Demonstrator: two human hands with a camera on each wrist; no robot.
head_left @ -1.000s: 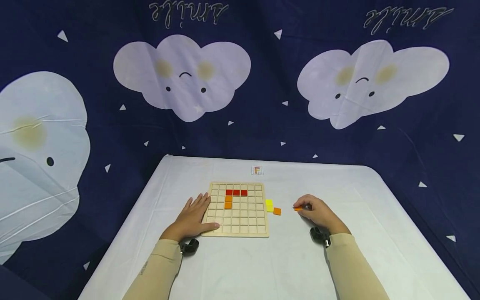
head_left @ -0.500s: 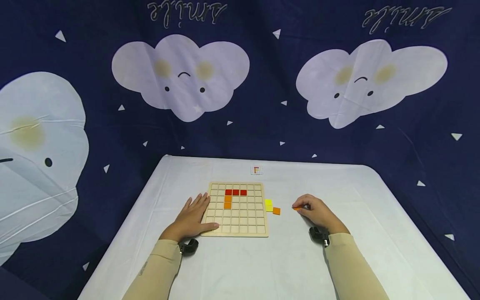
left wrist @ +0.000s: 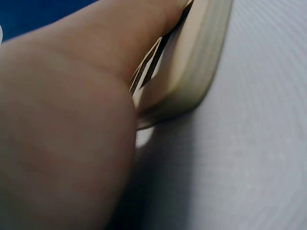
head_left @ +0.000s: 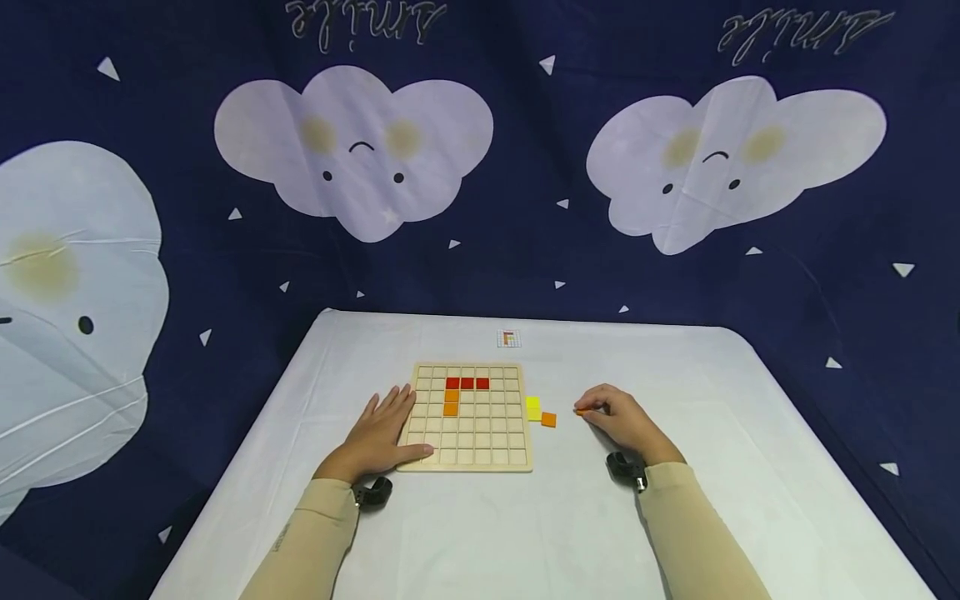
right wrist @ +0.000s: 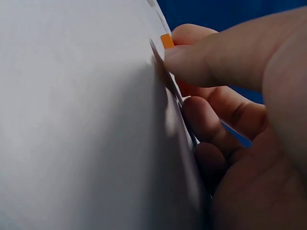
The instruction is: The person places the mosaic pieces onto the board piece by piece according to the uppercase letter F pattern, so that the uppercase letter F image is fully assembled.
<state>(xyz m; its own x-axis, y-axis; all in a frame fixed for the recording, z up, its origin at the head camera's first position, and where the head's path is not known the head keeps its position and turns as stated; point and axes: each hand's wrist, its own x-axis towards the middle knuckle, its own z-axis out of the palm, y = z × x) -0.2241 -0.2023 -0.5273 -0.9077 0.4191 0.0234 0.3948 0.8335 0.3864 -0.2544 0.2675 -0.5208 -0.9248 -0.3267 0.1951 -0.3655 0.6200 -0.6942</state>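
A wooden grid board (head_left: 487,433) lies on the table, with three red tiles (head_left: 467,383) in a row and orange tiles (head_left: 451,402) below the leftmost red one. My left hand (head_left: 372,435) rests on the board's left side, fingers spread and thumb over the near left corner; its wrist view shows the board's edge (left wrist: 187,86) beside the thumb. To the right of the board, my right hand (head_left: 622,419) pinches an orange tile (right wrist: 166,41) between thumb and finger, low over the tablecloth. Most of that tile is hidden by the fingers.
Yellow tiles (head_left: 533,408) lie against the board's right edge, with a loose orange tile (head_left: 549,420) next to them. A small printed pattern card (head_left: 509,338) lies behind the board on the white tablecloth (head_left: 480,533). A dark blue cloud-print curtain (head_left: 525,275) hangs behind.
The whole head view has shifted slightly left. My right hand, holding the orange tile, has come a little closer to the board. My left hand stays on the board.
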